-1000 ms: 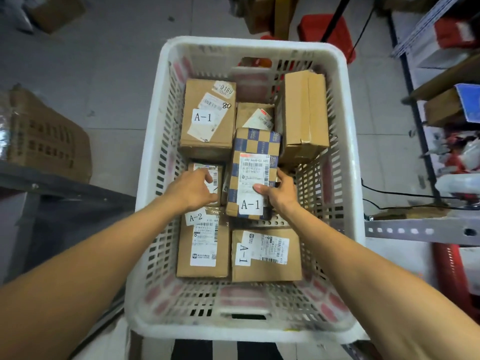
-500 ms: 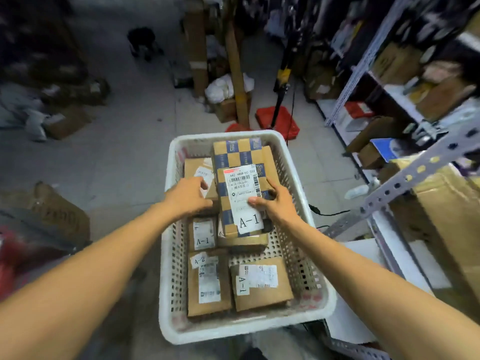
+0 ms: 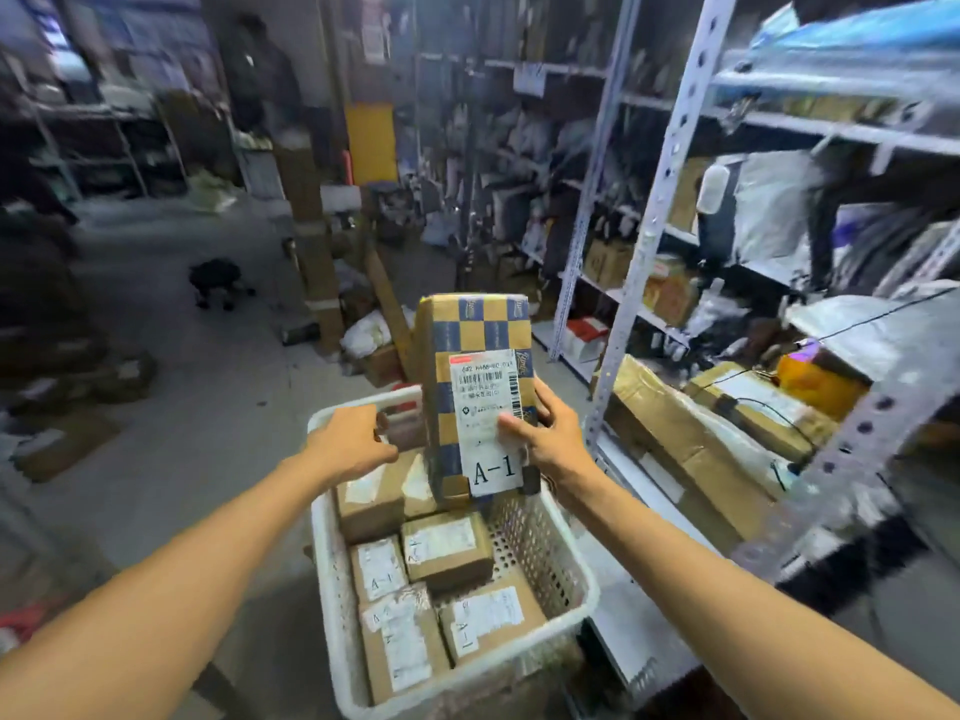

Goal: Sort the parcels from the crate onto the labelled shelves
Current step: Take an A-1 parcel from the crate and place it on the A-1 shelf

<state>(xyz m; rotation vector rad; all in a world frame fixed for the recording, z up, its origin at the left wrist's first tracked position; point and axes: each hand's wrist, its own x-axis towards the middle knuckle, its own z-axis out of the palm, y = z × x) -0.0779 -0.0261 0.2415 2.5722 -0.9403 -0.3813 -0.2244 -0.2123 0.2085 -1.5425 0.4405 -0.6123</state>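
My right hand grips a blue-and-tan checkered parcel with a white label reading A-1, held upright above the far end of the white plastic crate. My left hand hovers over the crate's far left part with fingers curled, holding nothing that I can see. Several brown cardboard parcels with A-1 and A-2 labels lie in the crate. Metal shelves with boxes and bags stand to the right.
Large taped cardboard boxes lie on the low shelf right of the crate. More boxes, bags and cardboard stand on the floor ahead and at the left. A grey floor aisle runs forward on the left.
The checkered parcel has risen out of the crate in my right hand. My view has swung up from the crate toward the aisle and shelves. The left hand stays over the crate.
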